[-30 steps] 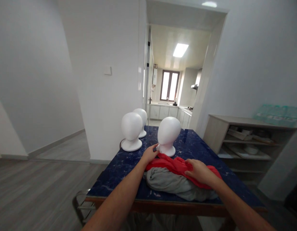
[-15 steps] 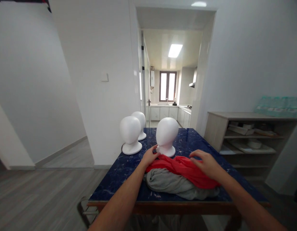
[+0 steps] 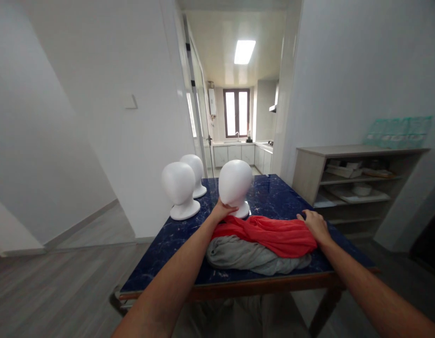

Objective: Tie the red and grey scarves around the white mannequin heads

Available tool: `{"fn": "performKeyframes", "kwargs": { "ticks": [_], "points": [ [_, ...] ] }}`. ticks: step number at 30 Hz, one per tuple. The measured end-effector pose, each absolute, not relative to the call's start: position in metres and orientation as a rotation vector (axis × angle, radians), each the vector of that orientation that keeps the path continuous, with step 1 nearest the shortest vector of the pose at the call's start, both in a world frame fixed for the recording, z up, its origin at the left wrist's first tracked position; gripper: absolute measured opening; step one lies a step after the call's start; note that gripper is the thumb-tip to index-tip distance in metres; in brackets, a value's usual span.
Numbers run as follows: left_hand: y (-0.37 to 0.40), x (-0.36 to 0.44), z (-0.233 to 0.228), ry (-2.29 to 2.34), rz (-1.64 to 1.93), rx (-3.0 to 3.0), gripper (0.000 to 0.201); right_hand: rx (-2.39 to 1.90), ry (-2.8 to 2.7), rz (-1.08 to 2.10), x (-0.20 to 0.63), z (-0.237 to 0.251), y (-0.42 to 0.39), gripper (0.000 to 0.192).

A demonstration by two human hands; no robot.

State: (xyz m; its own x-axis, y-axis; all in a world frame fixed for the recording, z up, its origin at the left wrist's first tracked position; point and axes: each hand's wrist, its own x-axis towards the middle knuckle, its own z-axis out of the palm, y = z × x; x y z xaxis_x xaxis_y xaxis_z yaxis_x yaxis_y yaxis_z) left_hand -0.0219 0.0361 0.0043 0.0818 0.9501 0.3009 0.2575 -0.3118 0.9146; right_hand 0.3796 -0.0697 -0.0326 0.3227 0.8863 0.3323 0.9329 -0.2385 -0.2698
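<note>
A white foam mannequin head (image 3: pixel 235 180) stands in front of me on the blue marbled table. At its neck is my left hand (image 3: pixel 224 210), with the fingers closed round the left side. Just before the head lies a bunched red scarf (image 3: pixel 270 232), stretched sideways over a folded grey cloth (image 3: pixel 254 257). My right hand (image 3: pixel 316 225) is beside the red scarf's right end, its fingers apart and lightly bent, holding nothing that I can see. Whether it touches the scarf, I cannot tell.
Two more white mannequin heads, one nearer (image 3: pixel 179 188) and one behind it (image 3: pixel 193 171), stand on the table's (image 3: pixel 150 263) left side. To the right is a low shelf unit (image 3: pixel 309 176) with bottled water (image 3: pixel 396 134) on top. A doorway opens onto a kitchen beyond.
My left hand has closed on the neck of the middle mannequin head. My right hand has moved right, off the red scarf to its end. The view has shifted.
</note>
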Motion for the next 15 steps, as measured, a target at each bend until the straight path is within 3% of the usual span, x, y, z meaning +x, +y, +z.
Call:
{"fn": "performKeyframes", "kwargs": {
  "ticks": [4, 9, 15],
  "points": [
    [0.043, -0.004, 0.006, 1.259, 1.296, 1.562, 0.079, -2.228, -1.651, -0.158, 0.374, -0.026, -0.075, 0.051],
    [0.038, 0.003, 0.016, 1.265, 1.381, 1.539, 0.08, -2.246, -1.638, -0.136, 0.37, -0.023, -0.077, 0.051],
    [0.003, -0.026, 0.063, 1.197, 1.527, 1.641, 0.071, -2.255, -1.629, -0.133, 0.371, -0.026, -0.074, 0.052]
  ]
}}
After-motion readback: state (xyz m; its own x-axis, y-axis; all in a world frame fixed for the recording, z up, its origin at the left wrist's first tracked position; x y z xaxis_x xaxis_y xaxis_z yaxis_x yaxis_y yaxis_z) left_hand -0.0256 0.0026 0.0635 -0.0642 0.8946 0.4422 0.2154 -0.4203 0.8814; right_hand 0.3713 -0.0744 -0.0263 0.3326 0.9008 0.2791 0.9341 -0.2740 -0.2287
